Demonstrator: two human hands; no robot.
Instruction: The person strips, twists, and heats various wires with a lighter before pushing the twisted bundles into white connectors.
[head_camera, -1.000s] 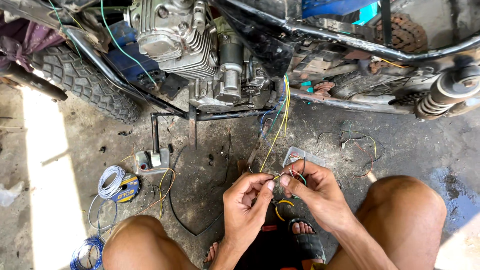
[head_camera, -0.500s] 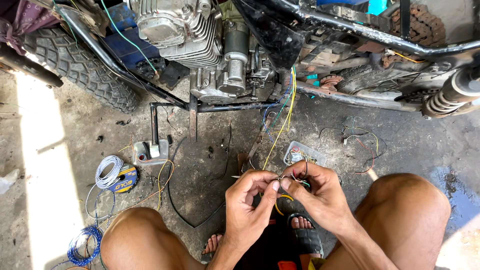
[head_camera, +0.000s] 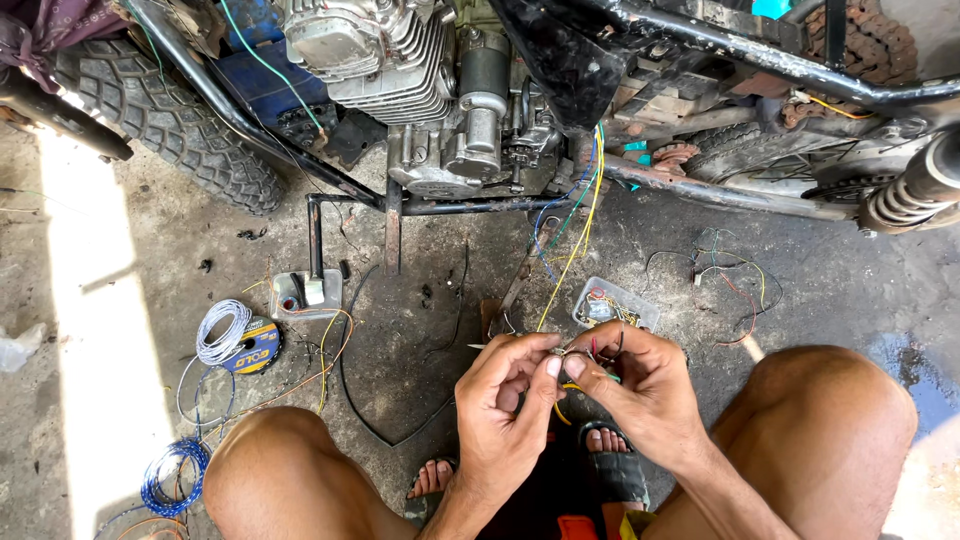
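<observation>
My left hand (head_camera: 510, 405) and my right hand (head_camera: 640, 385) meet fingertip to fingertip low in the middle of the head view. Both pinch a small bundle of coloured wires (head_camera: 582, 355). A yellow wire (head_camera: 575, 250) runs from that bundle up to the motorcycle engine (head_camera: 400, 70) above. My bare knees frame the hands on both sides, and my sandalled feet show below them.
A motorcycle frame (head_camera: 760, 50) and a knobby tyre (head_camera: 170, 140) span the top. On the concrete floor lie a white wire coil (head_camera: 222, 330), a blue wire coil (head_camera: 172, 470), a small clear tray of parts (head_camera: 615, 305), loose thin wires (head_camera: 735, 275) and a black cable (head_camera: 370, 420).
The view has tilted down slightly, so the engine sits higher in frame. Both hands stay together on the wire bundle with small finger shifts.
</observation>
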